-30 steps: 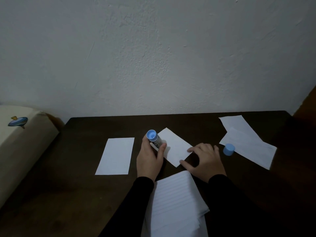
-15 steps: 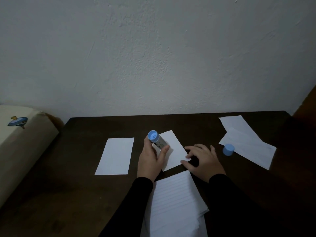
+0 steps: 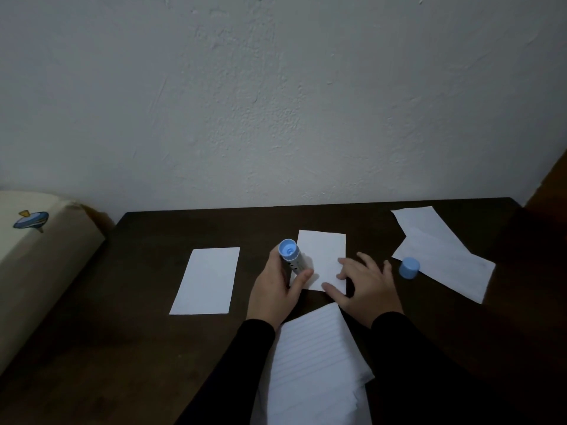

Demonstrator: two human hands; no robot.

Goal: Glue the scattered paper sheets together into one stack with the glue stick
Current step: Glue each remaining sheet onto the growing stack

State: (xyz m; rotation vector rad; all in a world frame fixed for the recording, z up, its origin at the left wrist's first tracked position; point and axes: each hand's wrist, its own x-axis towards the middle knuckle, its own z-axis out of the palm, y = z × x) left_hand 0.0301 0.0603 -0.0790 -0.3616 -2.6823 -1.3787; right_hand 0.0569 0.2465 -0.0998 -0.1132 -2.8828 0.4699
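A: Paper sheets, small white rectangles, lie scattered over the dark wooden table (image 3: 147,271). One sits at the middle (image 3: 322,256), one lies alone to its left (image 3: 206,279), and two overlapping ones rest at the far right (image 3: 441,256).

B: And the person's hands?

A: The left hand (image 3: 273,289) is curled round the grey glue stick with the pale blue twist base (image 3: 291,260). That base points up toward the camera, so the glue end points down beside the middle sheet's left edge; whether it touches the paper cannot be told. The right hand (image 3: 365,286) rests flat on that sheet's near right corner, fingers spread and fairly straight.

B: Why hold it that way?

A: Likely to pin the sheet so it doesn't slide or wrinkle under the stick. The two hands sit close together, each side of the same sheet.

B: Is the stick uncapped?

A: It seems so. A pale blue round cap (image 3: 409,268) stands on the table just right of the right hand, at the edge of the far-right sheets.

B: Anything nearer?

A: A pile of lined white paper (image 3: 316,363) lies at the near edge between the black sleeves, slightly fanned; it may be the stack being built. Judging by the loose sheets, most gluing remains. A cream cushion with a spinning-top picture (image 3: 33,256) sits far left.
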